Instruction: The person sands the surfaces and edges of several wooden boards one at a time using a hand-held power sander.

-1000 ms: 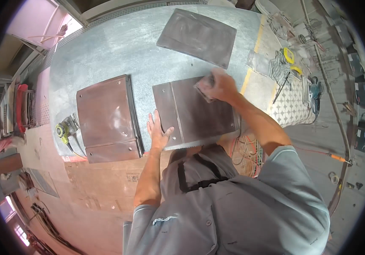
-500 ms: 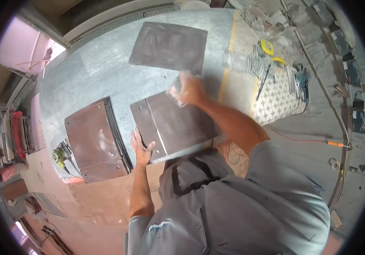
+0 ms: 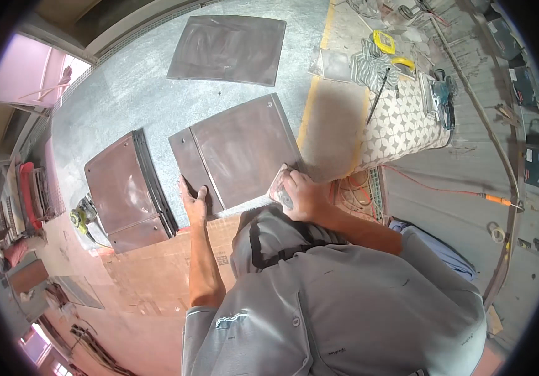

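A flat brown panel (image 3: pixel 244 147) with a groove near its left side and holes at its corners lies in front of me. At its near left corner my left hand (image 3: pixel 194 199) rests with the fingers stretched and the thumb apart, steadying nothing else. Down by the near right corner, my right hand (image 3: pixel 301 195) is closed around a pale, worn sanding pad (image 3: pixel 280 191), whose underside is hidden. Pale dusty smears mark the panel's face.
A second brown panel (image 3: pixel 228 50) lies farther back on the grey tabletop (image 3: pixel 119 100). To the left is a stack of brown panels (image 3: pixel 122 188), with a green power sander (image 3: pixel 81 216) beside it. A teal power tool (image 3: pixel 443 100) lies on the patterned cloth (image 3: pixel 401 135) at right.
My right hand has come from the panel's far edge to its near right corner with the sanding pad. My left hand stays at the near left corner; the whole view has shifted slightly.
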`<state>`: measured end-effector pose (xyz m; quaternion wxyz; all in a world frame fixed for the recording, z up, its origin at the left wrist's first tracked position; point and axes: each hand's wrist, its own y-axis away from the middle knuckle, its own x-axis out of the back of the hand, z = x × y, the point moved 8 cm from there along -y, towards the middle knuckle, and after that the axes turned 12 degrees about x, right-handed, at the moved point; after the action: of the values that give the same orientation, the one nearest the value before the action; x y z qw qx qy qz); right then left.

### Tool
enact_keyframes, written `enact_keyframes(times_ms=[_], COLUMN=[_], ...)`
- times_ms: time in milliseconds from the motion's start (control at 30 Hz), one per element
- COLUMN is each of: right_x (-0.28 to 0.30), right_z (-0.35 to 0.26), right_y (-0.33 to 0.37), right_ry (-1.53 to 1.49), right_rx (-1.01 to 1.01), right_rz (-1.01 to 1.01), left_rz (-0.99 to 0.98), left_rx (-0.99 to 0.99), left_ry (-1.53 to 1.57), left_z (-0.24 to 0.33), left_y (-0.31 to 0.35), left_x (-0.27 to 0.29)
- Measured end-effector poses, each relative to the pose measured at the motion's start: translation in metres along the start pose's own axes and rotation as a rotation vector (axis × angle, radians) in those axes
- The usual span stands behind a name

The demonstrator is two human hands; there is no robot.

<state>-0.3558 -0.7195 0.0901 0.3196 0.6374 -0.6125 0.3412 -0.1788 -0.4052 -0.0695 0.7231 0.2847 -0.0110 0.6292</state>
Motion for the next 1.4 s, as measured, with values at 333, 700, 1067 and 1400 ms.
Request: enact_keyframes(times_ms=[333,700,1067,1400], right_x=[0.038,0.052,0.196,0.138], right_z=[0.071,0.057,0.207,0.207], right_y=[-0.148,0.035,0.161,0.22], right_ry=[0.021,-0.263,0.122,-0.056], right_rx=[-0.029,-0.033,-0.369,-0.426], right_rz=[0.137,0.01,0.627,0.727], left_rz=[0.215,0.196,-0.157,0.552], left_rx=[0.174,-0.019,-0.453,-0.655], left_ry=[0.287,-0.77,-1.41,-1.058], left_z=[-0.009,0.053,0.142,0.359], left_y=[0.02,0.209,0.167,0.072], left_x=[-0.008,-0.103,-0.147,-0.044])
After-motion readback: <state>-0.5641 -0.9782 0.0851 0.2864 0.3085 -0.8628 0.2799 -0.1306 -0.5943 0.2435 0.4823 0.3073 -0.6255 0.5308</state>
